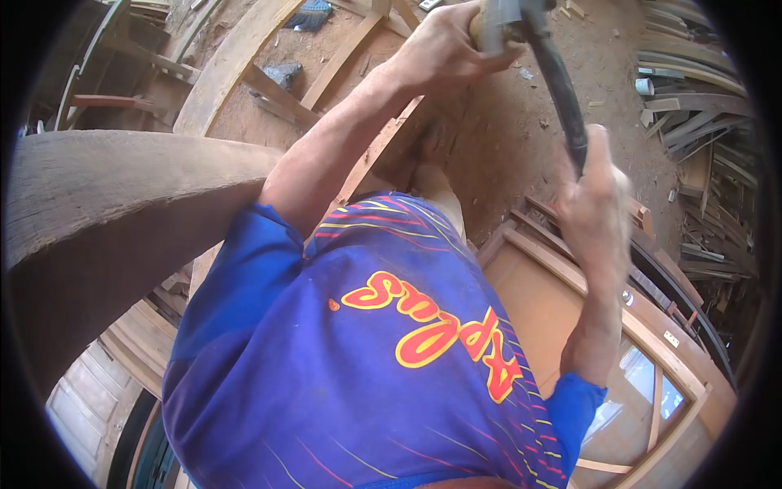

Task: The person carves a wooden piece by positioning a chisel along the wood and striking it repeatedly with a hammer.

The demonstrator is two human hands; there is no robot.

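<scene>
My right hand (pixel 596 196) is closed round the lower end of a dark, slightly curved handle (pixel 555 85). The handle runs up to a grey metal head (pixel 501 15) at the top edge, smeared by motion, which looks like a hammer's. Beside that head, my left hand (pixel 444 45) has its fingers curled round something. The head and the frame edge partly hide it, so I cannot make it out. Both forearms reach forward from the blue sleeves of a printed shirt.
A thick wooden beam (pixel 138 175) lies close on the left. Wooden frame pieces (pixel 236 65) stand at the upper left. A panelled wooden frame with glass (pixel 562 281) leans at the lower right. Stacked timber offcuts (pixel 696 106) lie along the right, on a dirt floor (pixel 497 151).
</scene>
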